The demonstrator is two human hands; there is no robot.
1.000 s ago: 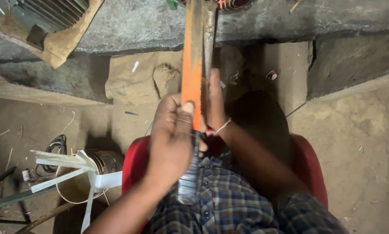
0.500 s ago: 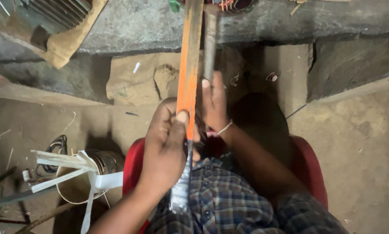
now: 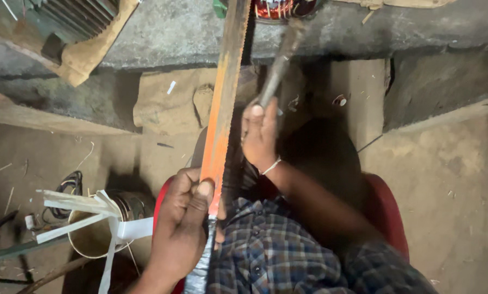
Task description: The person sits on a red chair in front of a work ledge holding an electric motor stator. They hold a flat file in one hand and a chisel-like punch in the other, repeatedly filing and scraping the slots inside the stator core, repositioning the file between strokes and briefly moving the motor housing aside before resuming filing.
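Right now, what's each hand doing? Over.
Left hand grips orange saw blade. Right hand holds grey rod. Both tools reach the concrete ledge.

A long saw blade (image 3: pixel 223 109) runs from the lap up to the ledge (image 3: pixel 173 32) ahead. The left hand (image 3: pixel 181 228) grips its lower end; the right hand (image 3: pixel 259 133) holds a rod (image 3: pixel 279 68) just right of it. A bucket (image 3: pixel 100 228) sits on the floor to the left.

orange saw blade (image 3: pixel 222 103) with a taped lower end, running up to the bench edge; blurry grey rod (image 3: pixel 279 68) tilted just beside it
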